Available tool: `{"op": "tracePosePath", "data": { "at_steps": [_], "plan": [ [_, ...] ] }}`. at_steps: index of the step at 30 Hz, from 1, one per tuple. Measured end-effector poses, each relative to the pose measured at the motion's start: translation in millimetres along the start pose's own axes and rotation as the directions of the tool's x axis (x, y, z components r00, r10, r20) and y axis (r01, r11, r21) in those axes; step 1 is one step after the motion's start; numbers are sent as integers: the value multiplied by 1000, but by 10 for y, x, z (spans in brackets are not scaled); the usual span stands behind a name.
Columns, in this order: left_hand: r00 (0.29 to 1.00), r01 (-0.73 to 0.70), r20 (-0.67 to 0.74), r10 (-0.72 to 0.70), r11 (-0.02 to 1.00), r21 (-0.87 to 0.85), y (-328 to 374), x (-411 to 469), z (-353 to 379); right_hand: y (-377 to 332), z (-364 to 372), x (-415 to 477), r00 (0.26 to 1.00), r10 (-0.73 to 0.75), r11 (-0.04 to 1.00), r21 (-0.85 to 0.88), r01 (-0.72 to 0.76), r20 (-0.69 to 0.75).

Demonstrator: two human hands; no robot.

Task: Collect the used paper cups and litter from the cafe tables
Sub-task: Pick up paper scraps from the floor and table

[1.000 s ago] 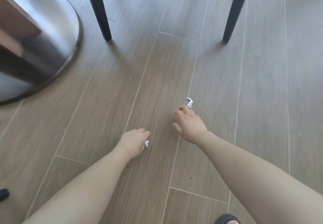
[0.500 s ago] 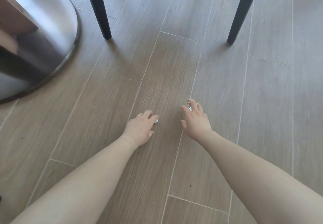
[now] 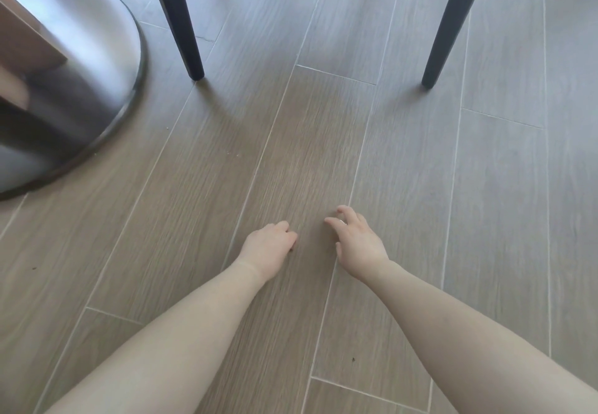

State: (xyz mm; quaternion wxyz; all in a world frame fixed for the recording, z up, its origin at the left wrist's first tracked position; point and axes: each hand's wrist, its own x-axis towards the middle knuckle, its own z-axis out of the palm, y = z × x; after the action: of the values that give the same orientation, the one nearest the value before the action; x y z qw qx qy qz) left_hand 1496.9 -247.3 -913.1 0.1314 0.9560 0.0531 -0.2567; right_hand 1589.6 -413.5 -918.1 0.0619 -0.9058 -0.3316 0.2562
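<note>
Table base: round metal foot (image 3: 97, 57) at far left, standing on the wood-look floor (image 3: 501, 219).
Crumbs: a few pale specks (image 3: 238, 155) on the floor just right of that foot.
Chair legs: two dark legs, one left of centre (image 3: 181, 25) and one at far right (image 3: 453, 25).
Left hand (image 3: 268, 248): low at the floor, fingers curled under into a loose fist. I cannot tell whether anything is inside.
Right hand (image 3: 360, 245): just beside the left, fingers (image 3: 330, 220) half-curled and spread, closing round the litter.
Paper scrap (image 3: 342, 222): small and white, showing between the right thumb and forefinger, at floor level.
Progress: judged mid-task. This scrap is being gathered, the crumbs are left, and no cups or table tops are in view, so the rest cannot be gauged.
</note>
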Motion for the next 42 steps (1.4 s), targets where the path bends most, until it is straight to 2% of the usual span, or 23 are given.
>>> {"op": "tracePosePath", "data": {
  "at_steps": [6,11,15,19,23,28,36,42],
  "plan": [
    [999,34,-1,-34,998,-51,-40,-69,-21,-56,-48,0,998,-4,1000,17,3,57],
    [999,46,-21,-49,992,-115,-50,-189,-42,-140,-50,-36,986,-39,999,32,35,163],
    [999,43,-24,-47,988,-151,-29,-304,-90,-209,-146,-74,987,-68,996,64,59,144],
    [998,33,-39,-40,984,-172,-15,-467,-392,-374,-492,-167,993,-106,990,98,102,45],
    [989,47,-126,-77,974,-223,28,-819,-1146,-665,-1240,-464,982,-186,976,107,189,-38],
    [973,-12,-224,-59,953,-303,325,-1611,-2429,-1237,-2540,-1160,963,-227,953,169,250,-143],
    [940,-80,-338,-40,939,-334,963,-3374,-4680,-2369,-4878,-2564,941,-173,916,304,263,-292],
    [887,-101,-452,-96,914,-394,1165,-4491,-6102,-3171,-6203,-3426,904,-154,887,349,304,-398]
  ]
}}
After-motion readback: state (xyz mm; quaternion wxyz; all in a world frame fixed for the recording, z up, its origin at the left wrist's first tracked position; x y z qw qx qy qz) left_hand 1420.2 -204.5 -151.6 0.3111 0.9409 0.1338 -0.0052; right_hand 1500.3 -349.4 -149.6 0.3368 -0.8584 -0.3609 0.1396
